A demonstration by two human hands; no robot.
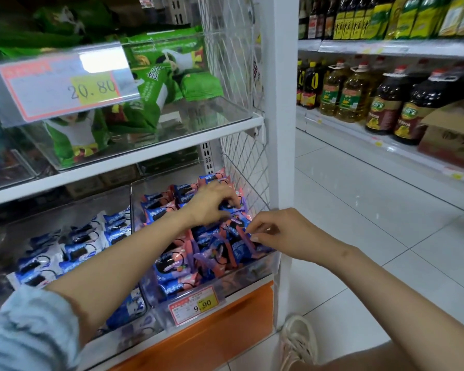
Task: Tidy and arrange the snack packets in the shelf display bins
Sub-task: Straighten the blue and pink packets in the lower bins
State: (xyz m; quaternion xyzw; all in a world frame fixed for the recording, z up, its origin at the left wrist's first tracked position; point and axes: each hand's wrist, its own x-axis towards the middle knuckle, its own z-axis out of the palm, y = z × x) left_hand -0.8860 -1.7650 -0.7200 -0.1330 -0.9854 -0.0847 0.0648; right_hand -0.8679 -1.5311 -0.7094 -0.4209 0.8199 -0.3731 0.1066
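The 9.90 price tag (194, 305) hung on the front of a clear bin (255, 273) on the lower shelf, heaped with pink-and-blue snack packets (176, 266). At its right front corner the right hand (281, 234) pinched one packet's edge. Farther back, the left hand (212, 203) curled its fingers around another. Green packets (150, 103) lay in the bin above.

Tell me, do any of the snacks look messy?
Yes. The pink-and-blue packets in the lower right bin lie jumbled, tipped every which way, under the left hand and right hand. The blue-and-white packets beside them sit in neater rows.
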